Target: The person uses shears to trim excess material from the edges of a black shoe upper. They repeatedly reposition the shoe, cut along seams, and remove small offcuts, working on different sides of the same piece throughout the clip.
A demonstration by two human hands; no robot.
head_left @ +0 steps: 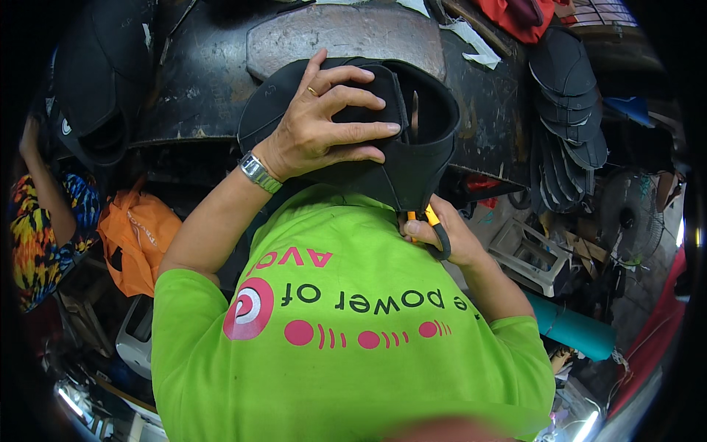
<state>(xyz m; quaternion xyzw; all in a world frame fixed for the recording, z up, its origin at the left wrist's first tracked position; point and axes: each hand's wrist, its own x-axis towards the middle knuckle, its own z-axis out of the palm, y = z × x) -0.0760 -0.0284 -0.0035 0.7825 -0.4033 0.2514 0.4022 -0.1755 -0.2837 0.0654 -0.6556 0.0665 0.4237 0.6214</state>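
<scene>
A black padded fabric piece point(420, 166), curved and hollow with a rimmed opening, lies at the table's near edge against my chest. My left hand point(331, 121) rests spread across its top, the index fingertip by the opening's edge. Below the piece, my right hand point(449, 228) is closed around the yellow-and-black handles of scissors point(434, 217). A narrow metal blade shows inside the opening, in line with those handles. The stretch between handle and blade is hidden by the fabric.
A worn metal slab point(346, 37) lies on the dark table point(199, 81). Stacked black curved pieces point(567, 118) hang at the right, near a fan point(631, 217). Another black piece point(99, 66), an orange bag point(136, 239) and a person's arm point(51, 191) are at the left.
</scene>
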